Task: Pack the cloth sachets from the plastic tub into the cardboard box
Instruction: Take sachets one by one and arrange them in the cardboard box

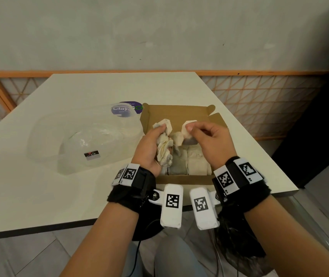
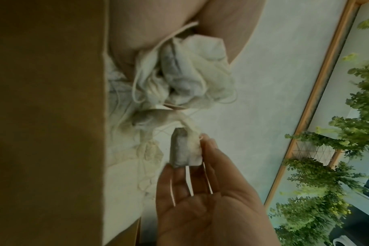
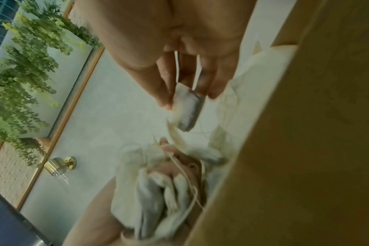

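Observation:
Both hands hover over the open cardboard box (image 1: 179, 114) in the head view. My left hand (image 1: 151, 144) grips a crumpled bunch of cream cloth sachets (image 1: 164, 144) with trailing strings, also seen as a bunch of sachets (image 2: 190, 73) in the left wrist view. My right hand (image 1: 205, 136) pinches a single sachet (image 1: 187, 130) between thumb and fingers; the same sachet (image 3: 189, 109) shows grey filling inside white cloth. Several sachets lie packed in the box's near half (image 1: 191, 162). The clear plastic tub (image 1: 83, 134) stands left of the box.
The box and tub sit on a white table (image 1: 39, 186) whose near edge runs just under my wrists. A purple-labelled lid (image 1: 125, 108) lies behind the tub. An orange lattice railing (image 1: 259, 96) and a grey wall stand beyond the table.

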